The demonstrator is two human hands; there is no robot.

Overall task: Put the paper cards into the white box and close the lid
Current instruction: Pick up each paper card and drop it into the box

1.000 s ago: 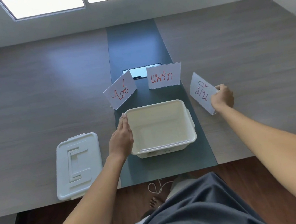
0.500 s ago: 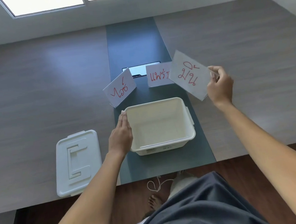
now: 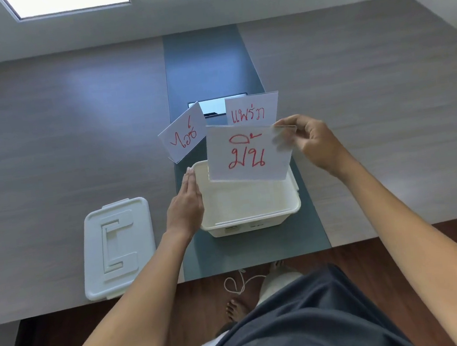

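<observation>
The open white box (image 3: 251, 222) stands on the dark centre strip of the table. My left hand (image 3: 187, 205) lies flat against the box's left wall, fingers straight. My right hand (image 3: 310, 143) pinches the top right corner of a folded paper card (image 3: 248, 154) with red writing, holding it upright over the far half of the box. Two more folded cards stand behind the box: a tilted card (image 3: 184, 136) on the left and an upright card (image 3: 252, 111) in the middle. The white lid (image 3: 118, 246) lies flat on the table to the left of the box.
A rectangular cable hatch (image 3: 212, 107) sits in the dark strip (image 3: 204, 62) behind the cards. The table's near edge runs just in front of the box and lid. My bare foot (image 3: 234, 310) and a white cord (image 3: 240, 283) are on the wooden floor below.
My right hand has lifted the right-hand card off the table and carried it left, from beside the box to above it. My left hand has stayed on the box.
</observation>
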